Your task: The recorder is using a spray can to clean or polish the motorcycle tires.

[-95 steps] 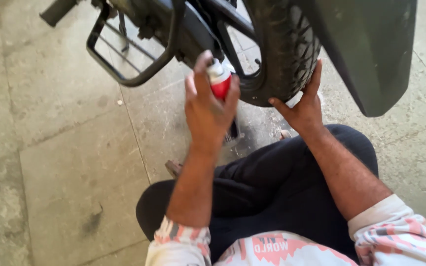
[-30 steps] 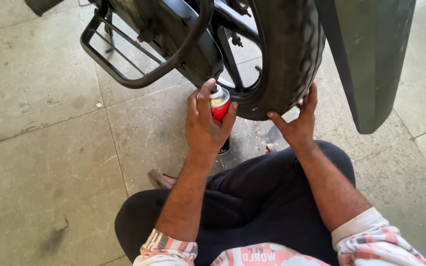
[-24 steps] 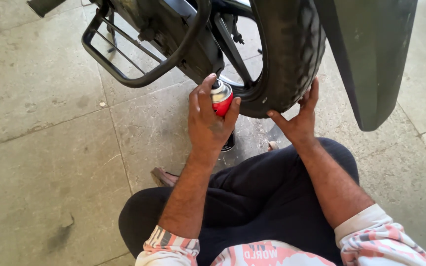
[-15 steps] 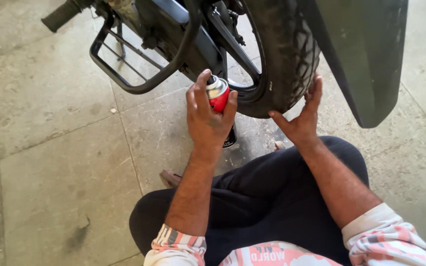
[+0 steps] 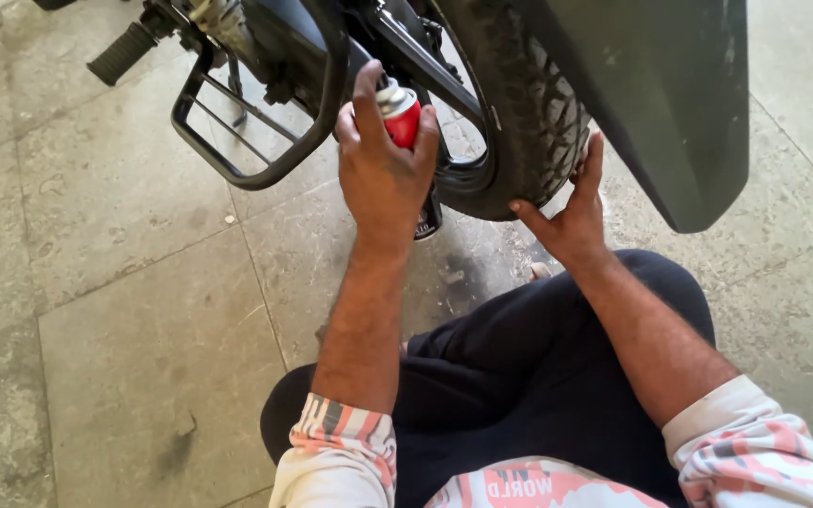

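My left hand (image 5: 383,169) is wrapped around a red spray can (image 5: 403,115) with a pale top, index finger raised over the nozzle, held close to the black frame beside a motorcycle's rear tyre (image 5: 524,103). My right hand (image 5: 571,212) rests flat against the tyre's lower tread, fingers spread, holding nothing. The black mudguard (image 5: 661,94) hangs over the tyre on the right. My legs in dark trousers (image 5: 519,376) are folded below.
A black tubular guard (image 5: 265,141) and a footpeg (image 5: 122,54) stick out at the upper left. A dark stand foot (image 5: 427,218) touches the floor under my left hand. Grey stone floor tiles (image 5: 124,282) surround the bike.
The view has shifted slightly, showing more of the footpeg. My left hand has lifted the can a little higher toward the frame. The right hand stays on the tyre.
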